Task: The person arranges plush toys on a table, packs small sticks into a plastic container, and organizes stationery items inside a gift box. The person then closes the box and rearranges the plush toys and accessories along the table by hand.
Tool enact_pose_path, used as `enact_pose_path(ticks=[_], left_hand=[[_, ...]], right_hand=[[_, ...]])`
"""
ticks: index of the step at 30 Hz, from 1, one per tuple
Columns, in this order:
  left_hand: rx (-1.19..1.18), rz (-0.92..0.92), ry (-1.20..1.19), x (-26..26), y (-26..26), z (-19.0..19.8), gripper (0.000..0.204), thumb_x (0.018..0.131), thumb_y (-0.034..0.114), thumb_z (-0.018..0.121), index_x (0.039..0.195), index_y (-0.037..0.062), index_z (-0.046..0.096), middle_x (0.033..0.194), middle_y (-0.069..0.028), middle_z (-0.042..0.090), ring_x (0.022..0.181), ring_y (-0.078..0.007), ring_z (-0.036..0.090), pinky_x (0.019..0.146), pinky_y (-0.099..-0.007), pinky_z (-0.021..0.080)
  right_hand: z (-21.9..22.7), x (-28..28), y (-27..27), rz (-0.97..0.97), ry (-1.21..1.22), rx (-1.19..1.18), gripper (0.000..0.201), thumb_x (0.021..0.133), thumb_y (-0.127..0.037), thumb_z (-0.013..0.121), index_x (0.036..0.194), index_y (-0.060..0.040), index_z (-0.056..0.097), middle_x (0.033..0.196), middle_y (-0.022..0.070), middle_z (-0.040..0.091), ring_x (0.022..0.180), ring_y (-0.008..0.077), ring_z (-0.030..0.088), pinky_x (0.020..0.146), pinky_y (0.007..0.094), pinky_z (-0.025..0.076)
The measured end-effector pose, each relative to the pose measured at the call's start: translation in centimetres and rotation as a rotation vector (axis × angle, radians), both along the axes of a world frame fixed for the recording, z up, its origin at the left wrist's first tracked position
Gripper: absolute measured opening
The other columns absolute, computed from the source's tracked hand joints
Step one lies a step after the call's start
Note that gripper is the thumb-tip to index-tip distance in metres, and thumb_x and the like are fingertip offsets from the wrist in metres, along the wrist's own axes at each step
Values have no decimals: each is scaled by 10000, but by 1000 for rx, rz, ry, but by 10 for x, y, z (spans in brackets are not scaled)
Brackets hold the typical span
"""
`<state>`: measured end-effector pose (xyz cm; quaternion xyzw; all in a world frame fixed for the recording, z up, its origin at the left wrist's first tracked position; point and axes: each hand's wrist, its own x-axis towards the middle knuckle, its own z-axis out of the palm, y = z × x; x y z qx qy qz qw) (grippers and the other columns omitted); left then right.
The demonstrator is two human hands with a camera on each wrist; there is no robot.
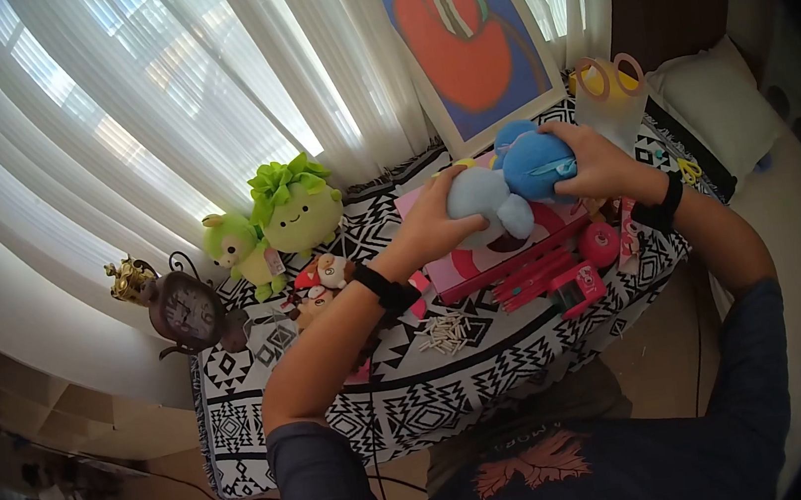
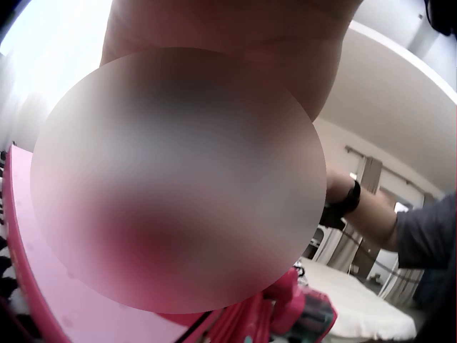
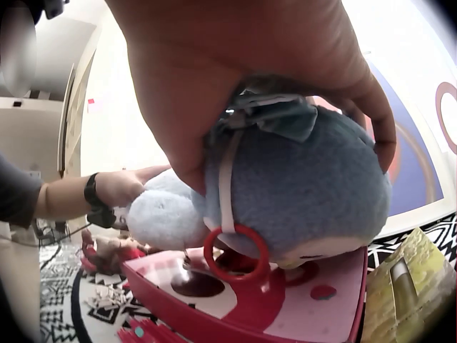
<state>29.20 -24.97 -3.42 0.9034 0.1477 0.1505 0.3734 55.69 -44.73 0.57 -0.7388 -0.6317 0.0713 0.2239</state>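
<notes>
Two plush toys are held above a pink box (image 1: 464,277) (image 3: 300,325). My left hand (image 1: 429,221) grips the pale blue plush (image 1: 487,201) (image 3: 166,218) from its left side. On the darker blue plush (image 1: 532,166) (image 3: 307,186), my right hand (image 1: 602,163) (image 3: 250,64) has its thumb and fingers curled round the sides. The two toys touch each other. A red ring (image 3: 237,254) hangs by a strap from the darker one. In the left wrist view a large blurred oval hides most of what my left hand (image 2: 228,36) holds.
Green plush toys (image 1: 300,217), a clock (image 1: 190,311) and small dolls (image 1: 324,274) stand left. White sticks (image 1: 446,334), pink pens (image 1: 532,279) and a pink jar (image 1: 580,290) lie in front. A framed picture (image 1: 471,51) leans behind; a bag (image 1: 611,109) stands right.
</notes>
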Motion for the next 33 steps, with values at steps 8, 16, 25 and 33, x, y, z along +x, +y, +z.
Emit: enact_pose_path(ticks=[8, 16, 25, 33], left_hand=[[-728, 40, 213, -35, 40, 66, 631, 1043, 428, 512, 1537, 36, 484, 1355, -187, 653, 1175, -268, 701, 985, -374, 587], [219, 109, -4, -32, 16, 56, 711, 921, 475, 709, 1471, 46, 573, 1360, -255, 621, 1250, -402, 643, 1056, -473, 521], [-2, 368, -102, -31, 195, 44, 824, 705, 356, 904, 1353, 17, 524, 1106, -226, 713, 1009, -313, 733, 836, -408, 603], [394, 359, 150, -36, 221, 21, 749, 757, 344, 802, 1353, 5, 499, 1143, -266, 709, 1054, -465, 708, 913, -482, 577]], right_hand=[[78, 47, 9, -118, 395, -249, 683, 837, -403, 756, 1381, -19, 605, 1217, 195, 684, 1129, 313, 688, 955, 394, 558], [24, 30, 24, 25, 43, 21, 943, 895, -665, 730, 1552, -46, 458, 1479, 247, 543, 1301, 401, 618, 1084, 453, 513], [47, 2, 3, 27, -30, -54, 1161, 662, -511, 966, 1547, -6, 410, 1381, 269, 614, 1284, 422, 636, 1066, 448, 520], [82, -5, 61, -54, 141, 37, 1022, 708, -431, 966, 1495, -12, 466, 1242, 268, 678, 1135, 357, 717, 1008, 424, 554]])
